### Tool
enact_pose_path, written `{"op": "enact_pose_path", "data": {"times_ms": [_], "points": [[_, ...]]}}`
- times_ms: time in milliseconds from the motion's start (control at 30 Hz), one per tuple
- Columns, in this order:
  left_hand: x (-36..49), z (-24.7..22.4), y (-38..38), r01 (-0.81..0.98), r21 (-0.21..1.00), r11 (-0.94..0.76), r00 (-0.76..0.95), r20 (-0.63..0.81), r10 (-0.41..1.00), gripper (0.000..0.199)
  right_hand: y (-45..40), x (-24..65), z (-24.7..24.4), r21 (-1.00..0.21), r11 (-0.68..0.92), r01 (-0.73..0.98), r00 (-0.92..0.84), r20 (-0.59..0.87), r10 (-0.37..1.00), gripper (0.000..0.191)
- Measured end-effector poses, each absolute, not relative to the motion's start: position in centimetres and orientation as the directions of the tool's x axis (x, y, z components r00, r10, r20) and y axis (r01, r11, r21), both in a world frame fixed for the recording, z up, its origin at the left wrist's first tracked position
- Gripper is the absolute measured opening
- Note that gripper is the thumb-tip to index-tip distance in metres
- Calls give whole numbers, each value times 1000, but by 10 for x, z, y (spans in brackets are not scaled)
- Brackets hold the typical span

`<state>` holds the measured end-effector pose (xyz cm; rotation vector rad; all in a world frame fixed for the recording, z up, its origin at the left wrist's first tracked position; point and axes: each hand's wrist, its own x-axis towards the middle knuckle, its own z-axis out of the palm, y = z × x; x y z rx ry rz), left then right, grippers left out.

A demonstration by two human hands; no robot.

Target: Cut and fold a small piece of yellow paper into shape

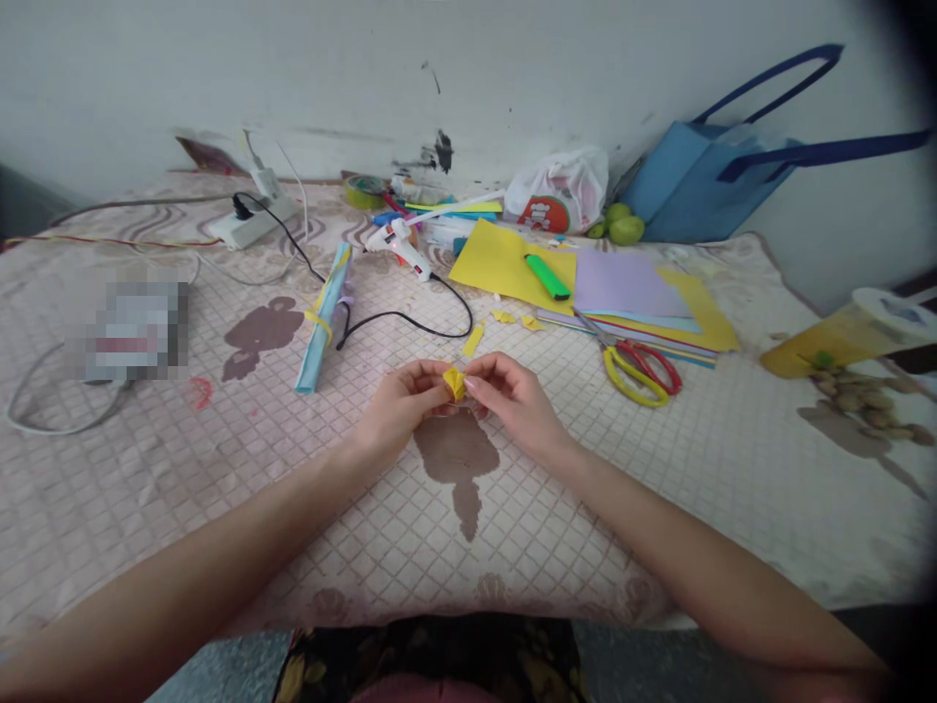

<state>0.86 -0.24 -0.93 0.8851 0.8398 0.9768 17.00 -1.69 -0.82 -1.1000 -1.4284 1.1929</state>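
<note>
Between the fingertips of both hands is a small folded piece of yellow paper (455, 383), just above the patterned tablecloth (381, 547). My left hand (410, 395) pinches it from the left, thumb in front. From the right, my right hand (510, 391) grips its other edge between thumb and finger. Parts of the curled fingers hide behind the paper. Beyond the hands lie a short yellow paper strip (473, 339) and small yellow paper scraps (504, 316). Scissors (636, 376) with red and yellow handles rest to the right of my right hand.
A glue gun (401, 246) with a black cord lies behind, left of stacked coloured paper (630, 288) and a green marker (547, 277). At left are a rolled blue paper (322, 322) and a power strip (253, 225). A blue bag (695, 186) and yellow container (835, 337) stand right.
</note>
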Motion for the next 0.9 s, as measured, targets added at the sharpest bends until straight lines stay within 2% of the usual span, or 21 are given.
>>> {"op": "enact_pose_path", "data": {"times_ms": [200, 300, 433, 533, 667, 900], "points": [[10, -8, -4, -294, 888, 353, 386, -227, 894, 21, -15, 171, -10, -998, 56, 11, -167, 53, 985, 19], [11, -8, -3, -321, 872, 370, 385, -236, 892, 14, -15, 172, -10, -999, 36, 36, -137, 31, 990, 17], [9, -10, -2, -305, 895, 326, 382, -199, 903, 18, -14, 173, -8, -995, 31, 91, -135, 19, 991, 18], [8, -10, -3, -238, 923, 301, 365, -202, 909, 22, -14, 172, -6, -999, -23, 34, -175, -28, 984, 24], [7, -8, -3, -270, 907, 322, 324, -230, 918, 21, -15, 172, -6, -994, -85, -64, -205, -70, 976, 32], [6, -8, -3, -220, 917, 332, 411, -221, 884, 22, -14, 175, -6, -996, -94, -13, -247, -88, 965, 23]]}}
